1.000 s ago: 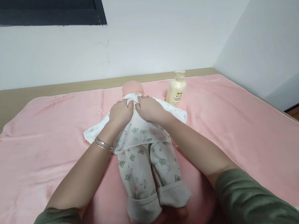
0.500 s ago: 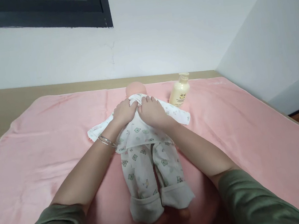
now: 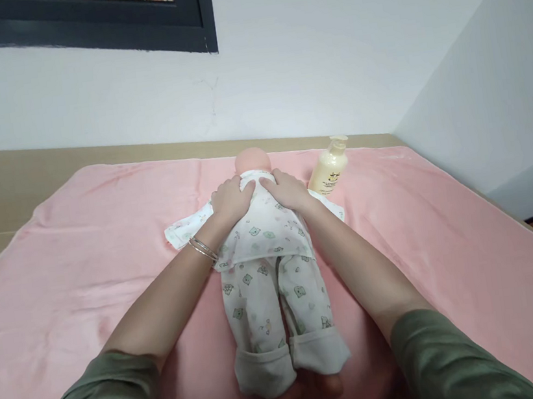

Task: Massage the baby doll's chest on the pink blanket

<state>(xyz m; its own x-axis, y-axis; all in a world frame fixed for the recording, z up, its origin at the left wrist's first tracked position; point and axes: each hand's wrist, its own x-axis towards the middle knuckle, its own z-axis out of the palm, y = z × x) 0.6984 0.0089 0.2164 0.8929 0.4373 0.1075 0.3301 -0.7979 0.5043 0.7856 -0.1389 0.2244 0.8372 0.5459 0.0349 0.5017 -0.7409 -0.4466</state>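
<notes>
A baby doll (image 3: 252, 160) lies with its head away from me, dressed in a white patterned top (image 3: 270, 228) and matching trousers (image 3: 258, 305) with turned-up cuffs. My left hand (image 3: 234, 200) rests open on the left shoulder area of the top, thumb pointing inward. On the right shoulder area lies my right hand (image 3: 289, 190), also open, its thumb toward the middle. Both palms touch the cloth. The sleeves spread out to either side, and the doll's feet show below the cuffs.
A pale yellow pump bottle (image 3: 328, 168) stands tilted just beyond the right sleeve. Under everything is a pink blanket (image 3: 84, 269) over a wooden surface (image 3: 12, 171). A white wall and a dark window frame (image 3: 194, 22) are behind.
My hands have moved apart, from close together at the middle of the upper back out to the shoulders. The top's collar now looks flatter. The view has shifted slightly.
</notes>
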